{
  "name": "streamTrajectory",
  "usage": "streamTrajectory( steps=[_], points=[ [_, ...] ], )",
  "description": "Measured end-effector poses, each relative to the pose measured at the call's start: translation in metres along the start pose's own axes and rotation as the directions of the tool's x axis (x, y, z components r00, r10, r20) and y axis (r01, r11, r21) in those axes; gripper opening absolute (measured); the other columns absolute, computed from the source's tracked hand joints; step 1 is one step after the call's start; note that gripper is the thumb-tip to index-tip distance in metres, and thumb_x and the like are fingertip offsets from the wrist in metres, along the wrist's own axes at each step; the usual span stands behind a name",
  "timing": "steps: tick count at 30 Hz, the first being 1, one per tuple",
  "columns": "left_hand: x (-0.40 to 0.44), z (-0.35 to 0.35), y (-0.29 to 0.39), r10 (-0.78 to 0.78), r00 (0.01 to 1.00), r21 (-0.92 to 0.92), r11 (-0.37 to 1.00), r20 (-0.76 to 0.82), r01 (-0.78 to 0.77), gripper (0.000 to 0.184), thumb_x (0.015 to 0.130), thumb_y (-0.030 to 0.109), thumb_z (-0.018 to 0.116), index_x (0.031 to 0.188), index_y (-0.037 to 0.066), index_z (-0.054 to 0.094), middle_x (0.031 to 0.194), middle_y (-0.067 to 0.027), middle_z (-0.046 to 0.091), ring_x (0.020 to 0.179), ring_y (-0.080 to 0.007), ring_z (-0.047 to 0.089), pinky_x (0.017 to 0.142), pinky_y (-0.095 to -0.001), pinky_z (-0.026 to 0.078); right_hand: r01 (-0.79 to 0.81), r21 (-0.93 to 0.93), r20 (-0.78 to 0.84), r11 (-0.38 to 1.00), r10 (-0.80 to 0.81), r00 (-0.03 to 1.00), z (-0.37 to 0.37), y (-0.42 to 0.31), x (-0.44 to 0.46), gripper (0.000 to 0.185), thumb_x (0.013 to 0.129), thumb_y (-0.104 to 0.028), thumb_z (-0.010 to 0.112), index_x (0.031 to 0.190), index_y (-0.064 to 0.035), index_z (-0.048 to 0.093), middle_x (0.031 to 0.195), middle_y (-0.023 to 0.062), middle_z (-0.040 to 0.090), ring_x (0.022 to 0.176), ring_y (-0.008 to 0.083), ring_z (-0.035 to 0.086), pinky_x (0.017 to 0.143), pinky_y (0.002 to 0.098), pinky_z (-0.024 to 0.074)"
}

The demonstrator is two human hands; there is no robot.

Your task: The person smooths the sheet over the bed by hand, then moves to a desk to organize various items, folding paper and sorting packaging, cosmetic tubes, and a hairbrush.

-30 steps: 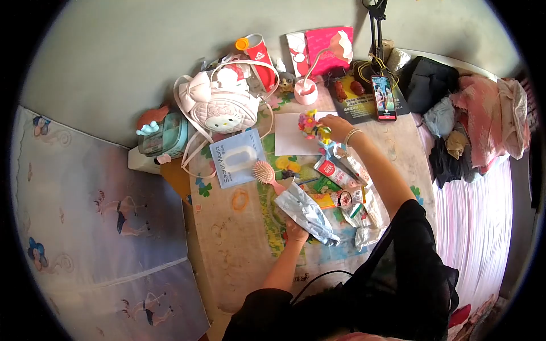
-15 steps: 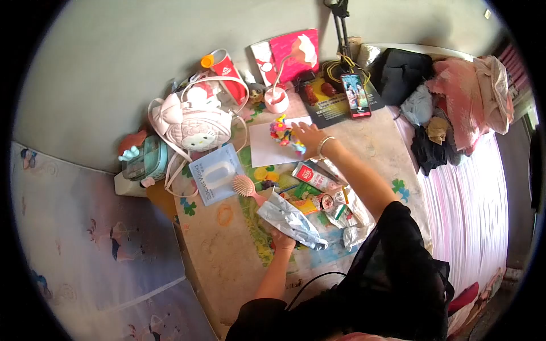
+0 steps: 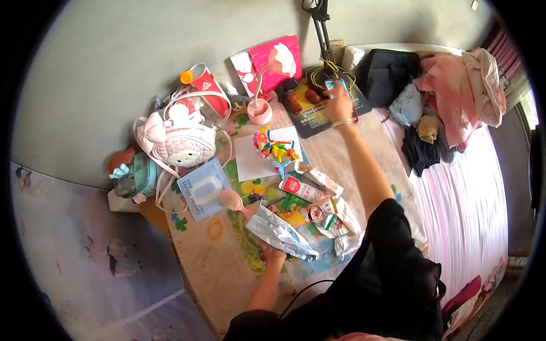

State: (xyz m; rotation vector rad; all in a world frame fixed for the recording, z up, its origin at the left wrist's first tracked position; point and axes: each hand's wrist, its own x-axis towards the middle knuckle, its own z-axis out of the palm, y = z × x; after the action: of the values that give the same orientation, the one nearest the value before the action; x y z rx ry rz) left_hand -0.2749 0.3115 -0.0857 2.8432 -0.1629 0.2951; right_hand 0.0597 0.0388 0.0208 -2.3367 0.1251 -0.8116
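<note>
My right hand (image 3: pixel 340 107) is stretched out over the phone (image 3: pixel 336 86) at the back of the table and covers much of it. Blur hides how its fingers are set and whether they touch the screen. At the front, my left hand (image 3: pixel 274 253) grips the lower edge of a crumpled silver bag (image 3: pixel 282 232), its fingertips hidden under the bag. A pink hairbrush (image 3: pixel 232 200) lies with its handle running to the bag's upper end. Colourful toy pieces (image 3: pixel 276 150) rest on a white sheet of paper (image 3: pixel 246 163).
Tubes and wrapped packets (image 3: pixel 304 189) lie right of the bag. On the left are a blue-white package (image 3: pixel 202 190), a pink handbag (image 3: pixel 176 142) and a teal container (image 3: pixel 142 175). A pink lamp (image 3: pixel 260 112) and black stand (image 3: pixel 322 37) rise behind. Clothes (image 3: pixel 455 91) pile at right.
My right hand has left the colourful toy pieces, now lying on the paper, and moved back and right onto the phone. My left hand stays at the silver bag. The view has shifted slightly.
</note>
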Motion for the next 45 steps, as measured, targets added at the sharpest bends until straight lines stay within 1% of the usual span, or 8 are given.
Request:
streamTrajectory(
  steps=[8,12,15,24,29,33,35,45],
  points=[
    [-0.006,0.011,-0.006,-0.116,0.981,-0.078,0.989,0.155,0.129,0.057,0.075,0.043,0.048,0.121,0.01,0.038,0.125,-0.0116,0.037,0.117,-0.0279,0.031,0.098,-0.0408,0.022,-0.017,-0.364,0.132,0.931,0.07,0.989,0.01,0.077,0.034,0.067,0.067,0.001,0.045,0.129,-0.0062,0.021,0.129,0.012,0.031,0.124,0.024,0.02,0.096,0.0399,0.0195],
    [-0.008,0.014,-0.011,-0.009,0.996,-0.115,0.993,0.092,0.02,0.061,0.075,0.042,0.049,0.123,0.008,0.032,0.126,-0.012,0.035,0.117,-0.0264,0.031,0.098,-0.0381,0.023,-0.012,-0.384,0.163,0.923,0.081,0.983,0.023,0.084,0.037,0.069,0.065,0.001,0.047,0.129,-0.0062,0.02,0.13,0.0118,0.031,0.125,0.0251,0.018,0.098,0.0406,0.0164],
    [-0.008,0.004,-0.005,-0.237,0.925,-0.245,0.917,0.297,0.314,0.065,0.076,0.041,0.049,0.126,0.007,0.025,0.127,-0.0113,0.033,0.116,-0.0252,0.032,0.098,-0.0358,0.023,-0.009,-0.408,0.151,0.913,0.077,0.986,0.028,0.085,0.036,0.071,0.065,0.0,0.047,0.13,-0.0056,0.017,0.129,0.011,0.032,0.124,0.0253,0.019,0.098,0.04,0.0157],
    [-0.008,0.005,-0.007,-0.019,0.99,-0.087,0.996,0.139,0.031,0.06,0.077,0.036,0.049,0.124,0.006,0.027,0.125,-0.0113,0.036,0.115,-0.0248,0.034,0.097,-0.0347,0.025,-0.023,-0.187,-0.03,0.982,0.018,0.999,0.01,0.068,0.022,0.072,0.066,0.004,0.041,0.13,-0.0031,0.011,0.124,0.0001,0.042,0.121,0.0241,0.026,0.096,0.0386,0.0196],
    [-0.003,0.003,0.001,-0.294,0.942,-0.439,0.833,0.163,0.336,0.061,0.068,0.041,0.057,0.117,0.01,0.041,0.12,-0.0128,0.042,0.111,-0.0305,0.038,0.095,-0.0396,0.026,-0.016,-0.311,0.034,0.95,0.028,0.999,0.015,0.074,0.024,0.081,0.062,-0.001,0.053,0.13,-0.0029,0.008,0.123,0.0003,0.042,0.121,0.0252,0.026,0.096,0.0388,0.0196],
    [-0.006,0.003,-0.001,-0.308,0.931,-0.39,0.846,0.197,0.363,0.061,0.067,0.041,0.057,0.117,0.01,0.041,0.12,-0.0129,0.041,0.111,-0.0309,0.037,0.095,-0.0399,0.026,-0.035,-0.375,0.126,0.926,0.088,0.988,0.021,0.075,0.029,0.086,0.061,-0.003,0.056,0.13,-0.0031,0.006,0.124,-0.0003,0.042,0.122,0.0257,0.023,0.096,0.0405,0.0191],
    [-0.008,0.007,-0.008,-0.021,0.996,-0.039,0.999,0.089,0.024,0.058,0.068,0.04,0.057,0.115,0.009,0.044,0.117,-0.0131,0.044,0.109,-0.0307,0.04,0.093,-0.0402,0.029,-0.103,-0.338,0.137,0.935,0.157,0.978,0.021,0.071,0.03,0.08,0.064,-0.002,0.053,0.13,-0.0036,0.008,0.124,-0.0015,0.041,0.121,0.0253,0.023,0.096,0.0412,0.0178],
    [-0.002,-0.001,-0.001,-0.08,0.995,-0.141,0.986,0.064,0.088,0.043,0.071,0.031,0.055,0.107,0.008,0.049,0.108,-0.0096,0.051,0.101,-0.0277,0.047,0.087,-0.0374,0.036,-0.021,-0.172,-0.028,0.985,0.017,0.999,0.005,0.054,0.014,0.069,0.066,0.005,0.041,0.129,-0.0058,0.014,0.109,-0.0003,0.052,0.11,0.0273,0.033,0.092,0.0449,0.021]
  ],
)
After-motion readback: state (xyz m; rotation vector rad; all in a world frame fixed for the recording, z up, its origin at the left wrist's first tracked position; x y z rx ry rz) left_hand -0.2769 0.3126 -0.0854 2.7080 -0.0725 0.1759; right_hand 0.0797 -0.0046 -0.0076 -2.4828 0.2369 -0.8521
